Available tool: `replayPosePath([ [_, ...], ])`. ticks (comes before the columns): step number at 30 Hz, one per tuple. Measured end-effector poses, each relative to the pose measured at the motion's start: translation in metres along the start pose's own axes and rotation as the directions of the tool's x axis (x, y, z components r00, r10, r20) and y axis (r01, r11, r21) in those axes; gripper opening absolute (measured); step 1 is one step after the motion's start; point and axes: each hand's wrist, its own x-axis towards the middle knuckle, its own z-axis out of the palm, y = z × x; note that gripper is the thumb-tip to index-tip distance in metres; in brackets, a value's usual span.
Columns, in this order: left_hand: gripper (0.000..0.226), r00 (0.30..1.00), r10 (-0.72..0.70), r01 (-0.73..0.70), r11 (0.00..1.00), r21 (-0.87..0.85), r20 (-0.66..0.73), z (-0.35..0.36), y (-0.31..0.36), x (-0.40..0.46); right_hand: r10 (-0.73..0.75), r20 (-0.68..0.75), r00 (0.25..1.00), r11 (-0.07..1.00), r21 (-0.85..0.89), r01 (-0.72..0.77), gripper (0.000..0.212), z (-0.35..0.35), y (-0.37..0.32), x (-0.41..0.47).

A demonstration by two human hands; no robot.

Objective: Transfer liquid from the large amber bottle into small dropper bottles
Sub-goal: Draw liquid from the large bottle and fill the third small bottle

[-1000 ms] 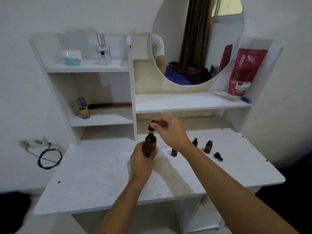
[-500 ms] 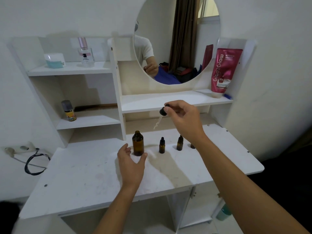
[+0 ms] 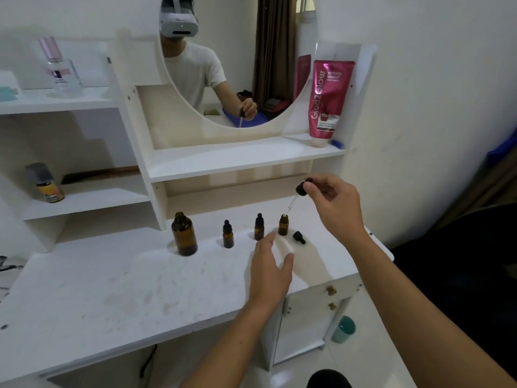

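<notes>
The right hand point(image 3: 334, 203) pinches the black bulb of a dropper point(image 3: 297, 196) between thumb and fingertips, its grip curled tight round the cap, with the glass pipette slanting down and left so its tip sits at the mouth of the open small bottle point(image 3: 283, 225). That bottle is uncapped and stands upright on the white table point(image 3: 117, 289), the rightmost of 3 small amber dropper bottles in a row. The other 2, a capped one point(image 3: 228, 234) and a second capped one point(image 3: 259, 227), stand upright to its left, apart from each other. A loose black cap point(image 3: 299, 237) lies on its side just right of the open bottle. The large amber bottle point(image 3: 184, 233) stands upright and uncapped at the left end of the row, well clear of both hands. The left hand point(image 3: 270, 268) hovers over the table in front of the small bottles, fingers straight and spread, holding nothing; whether its fingertips touch the nearest bottle is unclear.
</notes>
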Motion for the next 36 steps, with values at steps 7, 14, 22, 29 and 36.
replayPosePath([
  [7,0.068,1.0,-0.013,0.012,0.991,0.131,0.007,0.022,0.006,0.033,-0.036,0.016,0.999,0.999,-0.038,0.036,0.01,0.004,0.015,0.009],
  [14,0.04,0.997,0.034,-0.018,0.979,0.202,-0.075,0.034,0.002,0.059,-0.052,0.061,0.997,0.996,-0.068,0.056,0.012,0.012,0.026,0.009],
  [22,0.025,0.981,0.04,-0.003,0.982,0.191,-0.19,0.036,0.004,0.066,-0.033,0.064,0.997,0.997,-0.064,0.037,0.002,0.016,0.027,0.012],
  [29,0.025,0.983,0.04,-0.001,0.977,0.214,-0.18,0.035,0.005,0.064,0.003,0.061,0.998,0.992,-0.126,0.005,0.003,0.019,0.026,0.015],
  [36,0.031,0.986,0.057,-0.016,0.967,0.255,-0.155,0.035,0.003,0.064,0.004,0.035,0.999,0.997,-0.081,-0.001,0.011,0.017,0.018,0.011],
])
